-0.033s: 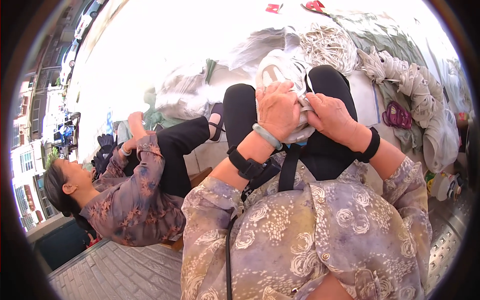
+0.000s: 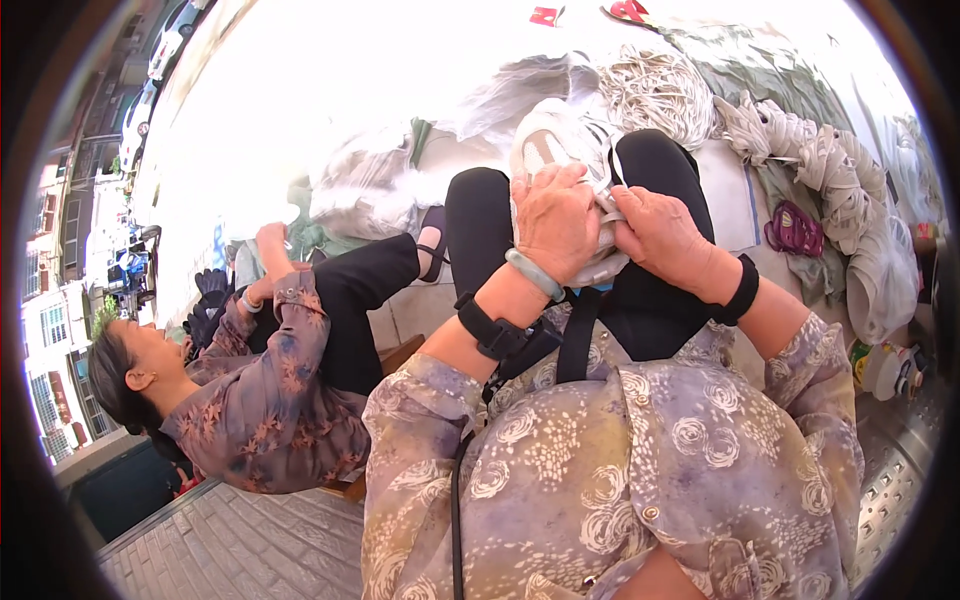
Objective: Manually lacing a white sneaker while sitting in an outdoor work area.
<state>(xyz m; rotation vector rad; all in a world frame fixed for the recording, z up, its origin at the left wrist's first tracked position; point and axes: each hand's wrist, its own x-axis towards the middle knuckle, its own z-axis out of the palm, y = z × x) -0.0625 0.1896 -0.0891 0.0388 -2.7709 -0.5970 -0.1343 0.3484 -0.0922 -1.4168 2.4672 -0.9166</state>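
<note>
A white sneaker rests between my black-trousered knees, its toe pointing away from me. My left hand lies over its upper, fingers closed around the shoe and covering part of it. A white shoelace runs along the sneaker's right side. On that side my right hand is closed, thumb and fingertips pinching the lace close to the eyelets. The two hands nearly meet over the shoe, and the ends of several fingers are hidden.
Beyond my knees lies a heap of loose white laces. Bundled pale laces and a purple bundle are at the right, near a clear plastic bag. A co-worker sits close on my left, beside plastic-wrapped items.
</note>
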